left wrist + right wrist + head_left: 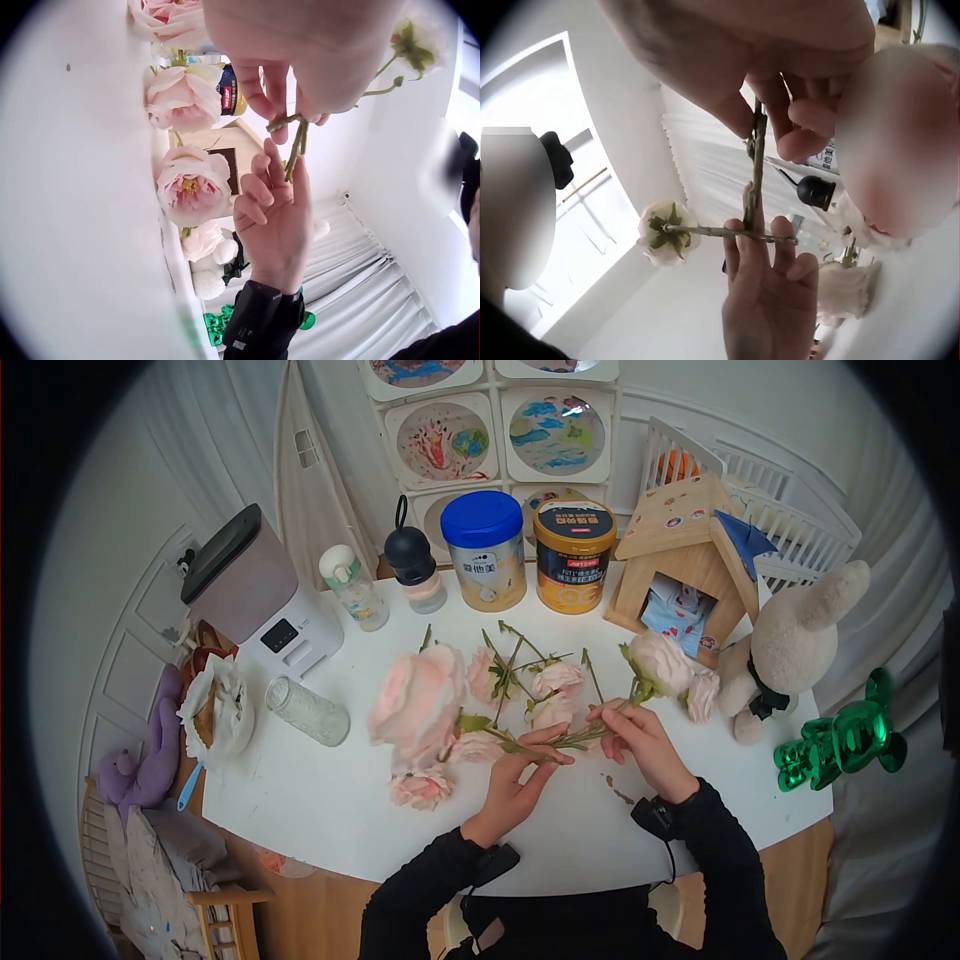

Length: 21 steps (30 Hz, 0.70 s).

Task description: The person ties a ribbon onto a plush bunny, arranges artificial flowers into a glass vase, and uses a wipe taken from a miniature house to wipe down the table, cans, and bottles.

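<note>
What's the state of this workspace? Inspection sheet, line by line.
Surface: white tabletop, brown scraps near right wrist.
Job's things: pink rose-like flowers, several loose; green stems in hand; clear glass jar.
Clutter: blue-lidded tin, orange-lidded tin, wooden house, plush rabbit, shiny green bear figure.
Hands: left hand and right hand both pinch stems.
Cables: dark cable at right wrist camera.
Surroundings: curtains, round paintings, wood floor.
</note>
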Each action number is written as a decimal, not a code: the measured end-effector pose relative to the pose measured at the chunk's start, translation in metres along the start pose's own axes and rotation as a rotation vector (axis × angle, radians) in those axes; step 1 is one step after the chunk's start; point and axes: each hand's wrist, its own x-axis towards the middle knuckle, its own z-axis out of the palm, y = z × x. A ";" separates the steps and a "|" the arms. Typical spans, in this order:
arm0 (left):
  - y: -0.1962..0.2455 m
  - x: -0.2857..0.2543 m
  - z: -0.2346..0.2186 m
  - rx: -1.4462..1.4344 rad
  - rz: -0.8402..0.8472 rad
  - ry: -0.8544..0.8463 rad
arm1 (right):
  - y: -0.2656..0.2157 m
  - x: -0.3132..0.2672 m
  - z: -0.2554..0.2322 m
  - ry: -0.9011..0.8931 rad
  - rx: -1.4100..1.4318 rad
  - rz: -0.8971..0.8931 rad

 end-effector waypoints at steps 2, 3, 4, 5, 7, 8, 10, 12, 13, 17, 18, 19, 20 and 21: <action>0.000 0.005 -0.002 0.135 0.042 -0.034 | -0.011 0.009 0.000 0.103 0.201 -0.062; -0.002 0.005 -0.003 0.149 0.027 -0.041 | -0.017 0.013 -0.006 0.184 0.142 -0.191; -0.004 0.004 -0.002 0.161 0.006 -0.049 | -0.022 0.016 -0.015 0.254 0.009 -0.363; -0.005 0.004 -0.001 0.163 0.002 -0.047 | -0.032 0.016 -0.021 0.275 -0.032 -0.409; -0.007 0.005 0.002 0.000 -0.227 -0.039 | -0.052 0.004 -0.029 0.300 -0.072 -0.453; -0.011 0.004 0.002 0.000 -0.228 -0.041 | -0.061 -0.003 -0.032 0.163 -0.184 -0.371; -0.020 0.003 0.001 -0.041 -0.289 -0.025 | -0.060 -0.010 -0.033 0.027 -0.291 -0.290; -0.021 0.002 0.001 -0.025 -0.298 -0.017 | -0.047 -0.019 -0.025 -0.113 -0.534 -0.424; -0.021 0.001 0.002 -0.012 -0.307 -0.009 | -0.056 -0.022 -0.017 -0.146 -0.583 -0.408; -0.013 0.004 0.003 0.039 -0.263 -0.104 | -0.058 -0.006 0.002 -0.154 -0.626 -0.434; -0.015 0.003 0.002 0.046 -0.241 -0.115 | -0.045 -0.002 0.000 -0.151 -0.621 -0.434; -0.017 0.003 0.001 0.052 -0.218 -0.124 | -0.039 0.000 0.000 -0.112 -0.666 -0.507; -0.019 0.002 0.000 0.053 -0.219 -0.125 | -0.037 0.001 0.000 -0.075 -0.713 -0.578; -0.020 0.001 0.000 0.078 -0.214 -0.110 | -0.037 0.000 0.001 -0.076 -0.713 -0.576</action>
